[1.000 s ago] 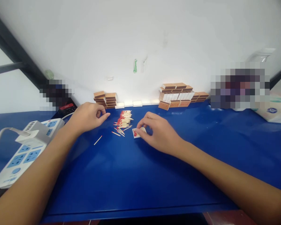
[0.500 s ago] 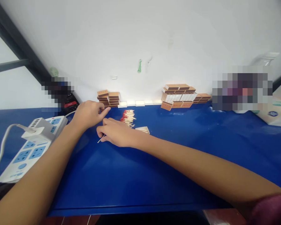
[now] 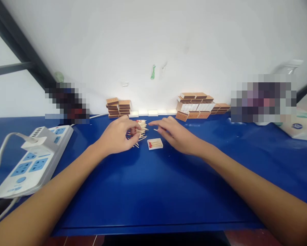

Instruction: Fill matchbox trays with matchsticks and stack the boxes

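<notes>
My left hand [image 3: 121, 135] is at the pile of red-tipped matches [image 3: 143, 125], thumb and fingers curled together around some of the sticks. Its fingers hide part of the pile. To the right, my right hand [image 3: 177, 135] has its index finger stretched out. A single match [image 3: 155, 130] sticks out leftward from between its thumb and curled fingers. Between the two hands lies an open white matchbox tray [image 3: 155, 148] holding several matches, their red heads toward the left. Neither hand touches the tray.
Stacked brown matchboxes [image 3: 124, 106] stand left by the wall, with a larger matchbox stack [image 3: 194, 106] at right. White trays [image 3: 153, 113] line the wall between them. A white power strip [image 3: 42, 160] with a plugged-in charger lies left on the blue table [image 3: 153, 191].
My right hand has moved from left of the pile to right of the tray, uncovering the tray. My left hand has moved right and nearer, onto the match pile.
</notes>
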Action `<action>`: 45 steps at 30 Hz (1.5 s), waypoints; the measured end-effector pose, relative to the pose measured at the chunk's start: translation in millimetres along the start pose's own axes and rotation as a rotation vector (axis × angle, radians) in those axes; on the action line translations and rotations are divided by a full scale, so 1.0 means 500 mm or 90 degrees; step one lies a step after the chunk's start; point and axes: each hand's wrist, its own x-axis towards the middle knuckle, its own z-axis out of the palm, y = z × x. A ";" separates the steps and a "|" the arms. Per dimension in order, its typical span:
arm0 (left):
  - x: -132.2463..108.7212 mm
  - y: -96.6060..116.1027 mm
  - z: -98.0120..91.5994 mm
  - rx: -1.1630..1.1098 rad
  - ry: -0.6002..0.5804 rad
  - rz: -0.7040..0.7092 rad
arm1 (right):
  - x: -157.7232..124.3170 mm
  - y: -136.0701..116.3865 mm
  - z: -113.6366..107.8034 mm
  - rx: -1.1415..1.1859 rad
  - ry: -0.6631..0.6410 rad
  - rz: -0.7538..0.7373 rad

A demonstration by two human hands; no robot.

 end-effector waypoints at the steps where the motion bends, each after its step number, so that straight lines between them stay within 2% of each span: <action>1: -0.001 0.006 0.002 0.009 0.002 0.026 | -0.004 0.011 -0.002 -0.001 0.015 0.010; 3: -0.001 0.005 0.002 0.010 -0.009 0.040 | -0.005 0.017 -0.001 0.028 0.042 0.037; 6: 0.001 -0.011 -0.009 -0.018 -0.055 -0.017 | -0.001 0.003 0.004 0.118 0.057 0.104; 11: 0.004 -0.025 -0.022 -0.021 -0.081 -0.055 | -0.001 -0.006 0.008 0.290 0.015 0.206; 13: 0.003 -0.022 -0.020 -0.014 -0.083 -0.047 | -0.003 0.003 0.007 0.295 -0.005 0.220; 18: -0.001 -0.003 -0.005 -0.034 -0.076 -0.022 | -0.006 0.027 0.004 0.140 -0.078 0.186; 21: -0.005 0.018 0.012 -0.036 -0.059 0.012 | -0.009 0.030 0.006 0.085 -0.083 0.165; 25: -0.009 0.039 0.038 -0.016 -0.044 0.061 | -0.012 0.022 0.011 0.071 -0.079 0.161; 29: -0.012 0.042 0.054 -0.011 -0.047 0.060 | -0.012 0.014 0.017 0.102 -0.061 0.129; 42: -0.011 0.046 0.053 -0.015 -0.053 0.069 | -0.015 0.007 0.016 0.061 -0.056 0.086; 45: -0.008 0.044 0.042 -0.009 -0.061 0.073 | -0.014 0.005 0.018 0.049 -0.052 0.067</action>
